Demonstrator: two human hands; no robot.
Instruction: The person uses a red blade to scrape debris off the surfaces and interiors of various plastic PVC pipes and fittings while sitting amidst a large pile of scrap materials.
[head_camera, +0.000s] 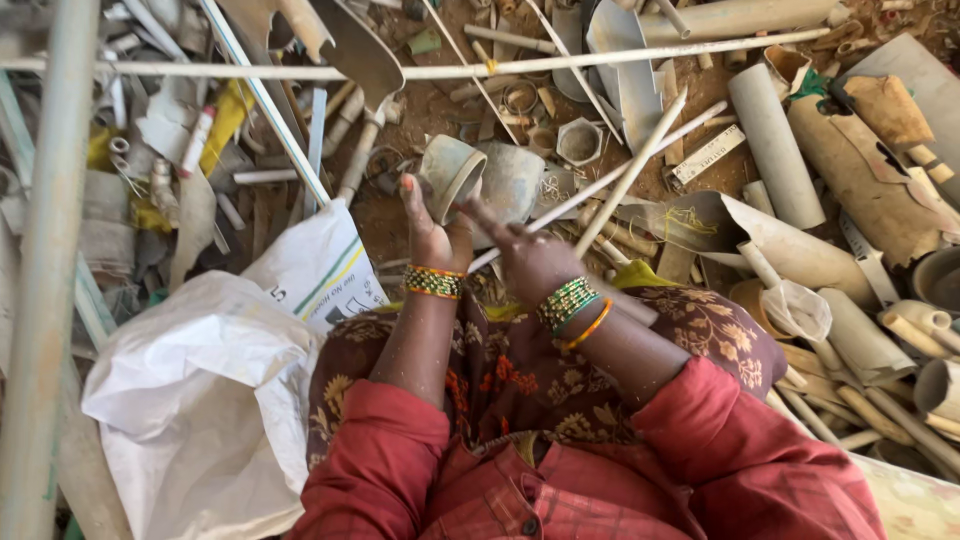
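Note:
My left hand (428, 232) grips a short grey plastic pipe coupling (450, 172) by its rim, open end tilted toward me. My right hand (520, 250) is just right of it, fingers reaching at the coupling's lower edge and close to a thin white pipe (610, 180) that slants across. Whether the right hand holds anything is unclear. Both wrists wear green and gold bangles. A second grey pipe fitting (512, 180) lies on the ground right behind the held coupling.
Scrap plastic pipes cover the dirt all around: wide grey tubes (775, 145) at the right, thin white conduits (420, 72) across the top. A white woven sack (205, 400) lies at my left. A hexagonal fitting (578, 140) sits beyond.

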